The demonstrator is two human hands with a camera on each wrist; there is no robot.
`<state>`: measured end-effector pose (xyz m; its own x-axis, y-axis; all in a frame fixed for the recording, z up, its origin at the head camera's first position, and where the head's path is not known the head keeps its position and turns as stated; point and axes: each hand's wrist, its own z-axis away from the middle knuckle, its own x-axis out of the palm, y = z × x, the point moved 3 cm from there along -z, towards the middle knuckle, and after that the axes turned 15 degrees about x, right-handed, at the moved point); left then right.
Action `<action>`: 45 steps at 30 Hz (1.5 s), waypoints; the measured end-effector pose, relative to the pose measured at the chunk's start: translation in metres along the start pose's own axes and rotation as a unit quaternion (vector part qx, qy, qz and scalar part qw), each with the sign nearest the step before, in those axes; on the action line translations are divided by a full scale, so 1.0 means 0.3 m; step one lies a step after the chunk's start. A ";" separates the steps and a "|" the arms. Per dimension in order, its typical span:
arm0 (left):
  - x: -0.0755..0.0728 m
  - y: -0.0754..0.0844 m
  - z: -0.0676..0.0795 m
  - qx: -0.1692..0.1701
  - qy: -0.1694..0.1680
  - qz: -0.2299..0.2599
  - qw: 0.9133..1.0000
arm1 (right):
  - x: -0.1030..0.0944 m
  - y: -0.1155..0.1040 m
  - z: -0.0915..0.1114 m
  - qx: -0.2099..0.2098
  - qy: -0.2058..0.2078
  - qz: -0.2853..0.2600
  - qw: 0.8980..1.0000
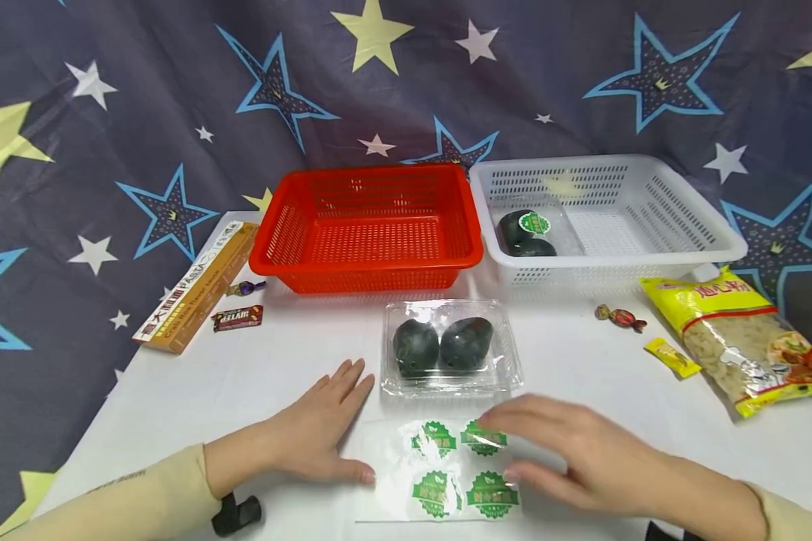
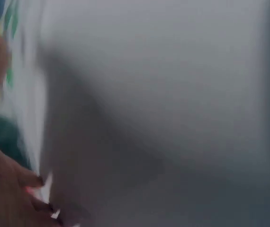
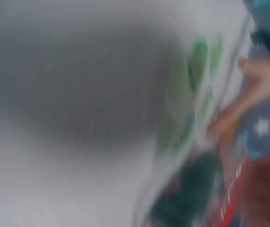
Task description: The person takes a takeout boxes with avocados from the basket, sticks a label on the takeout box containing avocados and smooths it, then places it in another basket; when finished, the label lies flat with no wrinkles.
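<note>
A clear sheet with several green round stickers (image 1: 434, 492) lies on the white table. My left hand (image 1: 318, 432) rests beside it, fingers spread, thumb at the sheet's left edge. Over the sheet's right side is my right hand (image 1: 582, 458), blurred, thumb and fingers apart and nothing visible between them. Just behind the sheet stands a clear plastic box (image 1: 507, 368) with two dark green avocado-like fruits (image 1: 467, 343) inside, its lid closed. Both wrist views are blurred; the left one shows part of my left hand (image 2: 7, 189) at its edge.
A red basket (image 1: 365, 263) and a white basket (image 1: 602, 261) stand at the back; the white one holds a similar box bearing a green sticker (image 1: 534, 223). Left are a pasta box (image 1: 196, 289) and wrapped sweets (image 1: 238, 318); right, more sweets (image 1: 673, 358) and a yellow food bag (image 1: 737, 338).
</note>
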<state>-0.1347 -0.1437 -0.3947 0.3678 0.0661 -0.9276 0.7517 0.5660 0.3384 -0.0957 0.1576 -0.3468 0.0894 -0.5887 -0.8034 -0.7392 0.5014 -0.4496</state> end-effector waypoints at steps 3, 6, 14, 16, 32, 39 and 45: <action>0.032 0.020 0.004 0.014 -0.025 -0.039 0.999 | 0.075 -0.008 0.012 0.061 -0.129 0.043 0.989; 0.042 0.027 -0.011 0.022 -0.033 -0.053 0.998 | 0.127 0.019 0.015 0.115 -0.200 0.088 0.969; 0.039 0.080 -0.012 0.031 -0.048 -0.067 0.996 | 0.174 0.052 0.045 0.086 -0.213 0.126 0.965; 0.045 0.111 -0.007 0.032 -0.043 -0.084 0.995 | 0.175 0.053 0.048 0.085 -0.208 0.127 0.966; 0.110 0.183 -0.010 0.036 -0.042 -0.150 0.987 | 0.235 0.002 -0.089 0.022 -0.204 0.147 0.968; 0.111 0.183 -0.011 0.034 -0.052 -0.149 0.987 | 0.256 -0.004 -0.112 -0.018 -0.183 0.143 0.973; 0.103 0.185 -0.010 0.024 -0.065 -0.151 0.986 | 0.260 -0.024 -0.135 -0.004 -0.119 0.143 0.983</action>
<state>-0.0833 -0.1079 -0.4051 0.1879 -0.2075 -0.9600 0.8618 0.5038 0.0598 -0.1104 0.0824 -0.3905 0.0302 -0.2588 -0.9655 -0.7614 0.6198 -0.1899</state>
